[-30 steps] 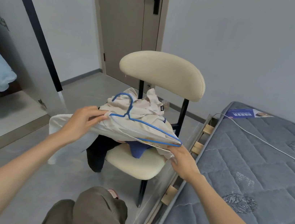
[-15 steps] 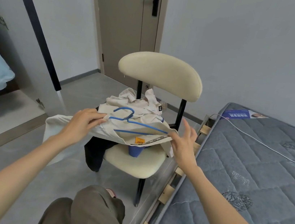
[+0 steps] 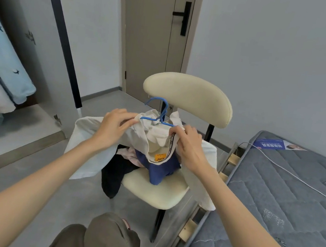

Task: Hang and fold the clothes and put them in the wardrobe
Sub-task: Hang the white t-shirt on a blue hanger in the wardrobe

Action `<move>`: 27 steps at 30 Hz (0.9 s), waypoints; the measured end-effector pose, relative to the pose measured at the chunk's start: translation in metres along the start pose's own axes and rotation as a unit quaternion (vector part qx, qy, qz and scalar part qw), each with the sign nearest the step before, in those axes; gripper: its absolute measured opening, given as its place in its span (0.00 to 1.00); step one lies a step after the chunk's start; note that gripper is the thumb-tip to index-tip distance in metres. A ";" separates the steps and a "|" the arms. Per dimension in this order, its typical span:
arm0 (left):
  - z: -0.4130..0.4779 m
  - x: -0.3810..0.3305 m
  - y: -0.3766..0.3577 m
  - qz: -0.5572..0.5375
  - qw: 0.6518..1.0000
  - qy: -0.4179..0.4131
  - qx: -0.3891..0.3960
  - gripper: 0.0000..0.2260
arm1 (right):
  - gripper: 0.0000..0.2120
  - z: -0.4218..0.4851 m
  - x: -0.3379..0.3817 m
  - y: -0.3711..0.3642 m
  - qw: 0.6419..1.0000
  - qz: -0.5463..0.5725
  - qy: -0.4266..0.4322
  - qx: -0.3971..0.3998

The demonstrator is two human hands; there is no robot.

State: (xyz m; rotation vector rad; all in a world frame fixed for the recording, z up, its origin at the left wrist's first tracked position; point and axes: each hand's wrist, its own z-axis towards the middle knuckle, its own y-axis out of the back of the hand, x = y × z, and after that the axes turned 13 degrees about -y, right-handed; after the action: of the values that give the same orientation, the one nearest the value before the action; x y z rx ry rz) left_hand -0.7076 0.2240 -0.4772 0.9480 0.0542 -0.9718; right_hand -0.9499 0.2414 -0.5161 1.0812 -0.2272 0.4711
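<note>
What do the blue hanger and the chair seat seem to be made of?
Blue hanger: likely plastic-coated wire, a thin smooth rod bent into a hook. Chair seat: cream padded upholstery, perhaps faux leather, smooth with soft rounded edges.

I'm holding a shirt of soft, matt off-white cloth, creasing at the collar. Thin blue hanger is looking smooth, prob. plastic-coated. Chair is showing matt cream upholstery w/ black legs. On the right, mattress is showing grey quilted fabric; bed slats bare wood.
</note>
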 end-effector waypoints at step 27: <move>0.092 -0.084 0.224 0.096 0.951 -0.051 -0.289 0.10 | 0.12 0.137 0.221 0.184 0.967 0.132 0.094 -0.195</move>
State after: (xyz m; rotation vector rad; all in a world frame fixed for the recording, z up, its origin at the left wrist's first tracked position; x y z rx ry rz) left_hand -0.6285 0.2634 -0.2372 0.3539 0.1477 -0.7590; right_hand -0.8362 0.2475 -0.2191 0.6173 -0.2844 0.7304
